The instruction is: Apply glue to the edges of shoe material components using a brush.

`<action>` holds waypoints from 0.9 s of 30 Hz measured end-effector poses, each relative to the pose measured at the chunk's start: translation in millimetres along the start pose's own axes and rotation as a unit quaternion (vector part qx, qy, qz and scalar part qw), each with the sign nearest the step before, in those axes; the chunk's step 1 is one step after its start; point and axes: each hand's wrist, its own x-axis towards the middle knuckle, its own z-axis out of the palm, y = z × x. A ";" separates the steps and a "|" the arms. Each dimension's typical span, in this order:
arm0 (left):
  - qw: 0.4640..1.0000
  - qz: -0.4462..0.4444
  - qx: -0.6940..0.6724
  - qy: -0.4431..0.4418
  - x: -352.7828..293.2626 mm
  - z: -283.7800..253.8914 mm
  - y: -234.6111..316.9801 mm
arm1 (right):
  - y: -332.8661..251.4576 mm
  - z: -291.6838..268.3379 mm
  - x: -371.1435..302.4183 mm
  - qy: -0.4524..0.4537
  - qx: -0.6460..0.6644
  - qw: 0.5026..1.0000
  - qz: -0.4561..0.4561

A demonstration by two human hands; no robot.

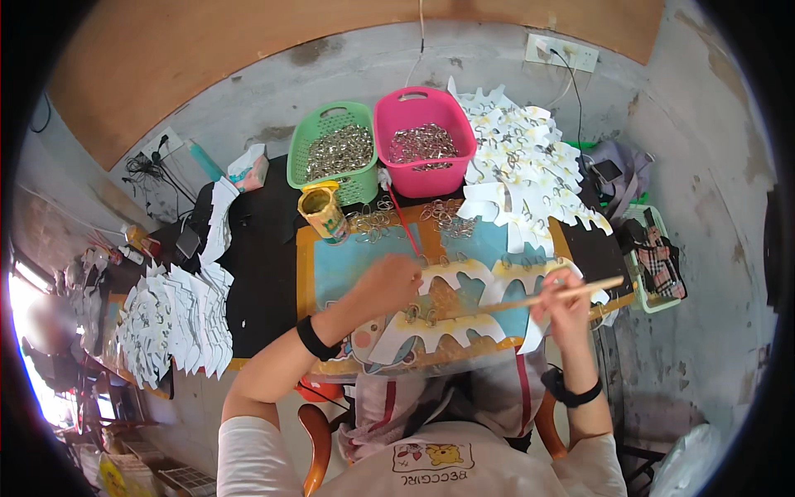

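Observation:
My right hand [566, 305] holds a long thin wooden stick [600, 286]. Its far end reaches left, low over a white jagged-edged cutout [439, 331] with yellowish smears and small metal rings [412, 313] on it. My left hand [389, 283] is closed over the left part of the mat, just above that cutout; what its fingers hold, if anything, is hidden. Behind it lies a second white cutout [451, 273], also smeared yellow and carrying rings. Loose metal rings [373, 219] lie in piles farther back, beside an open yellow-stained can [323, 214].
A green basket [296, 157] and a pink basket [464, 153], both holding metal pieces, stand at the back. Ringed cutouts [522, 157] pile up at the back right, more cutouts [199, 319] at the left. A red stick [402, 219] lies between the ring piles.

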 end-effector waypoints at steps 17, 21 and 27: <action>0.998 -0.020 0.059 0.007 67.6 30.3 13.3 | 13.0 -2.7 -45.3 -0.108 -0.193 0.975 -0.032; 0.998 -0.018 0.049 0.030 58.9 12.3 12.9 | 24.5 -20.5 -48.8 -0.054 -0.163 0.983 -0.059; 0.997 -0.008 0.054 0.063 11.6 -28.3 23.5 | 8.9 2.3 -48.1 -0.119 -0.153 0.981 -0.016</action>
